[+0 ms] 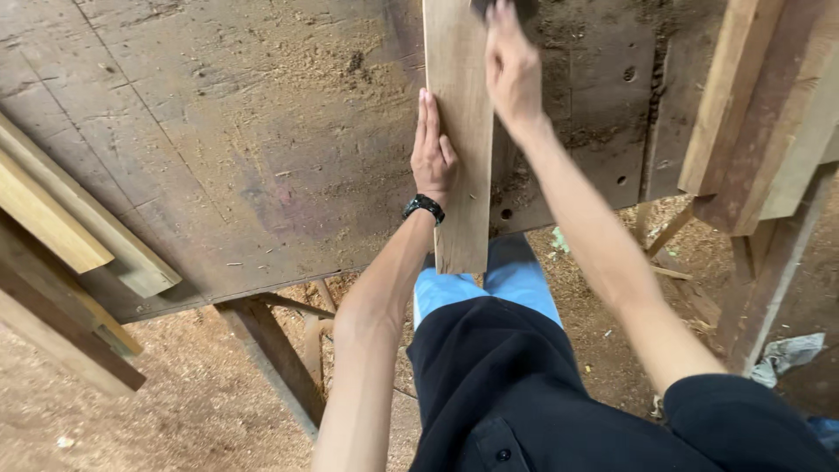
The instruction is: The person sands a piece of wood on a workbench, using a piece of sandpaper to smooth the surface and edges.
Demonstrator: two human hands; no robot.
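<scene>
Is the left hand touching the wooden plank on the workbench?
Touching. The head view shows the left hand lying flat against the left edge of the wooden plank, fingers stretched along it, with no gap visible.

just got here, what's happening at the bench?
A person stands at a worn, sawdust-covered workbench with a narrow wooden plank lying on it, its near end sticking out past the bench edge. The left hand lies flat against the plank's left edge. The right hand is further up on the plank, on a dark object mostly cut off by the top of the frame, so what it is cannot be told. More boards lie at the bench's left, more timber at its right.
</scene>
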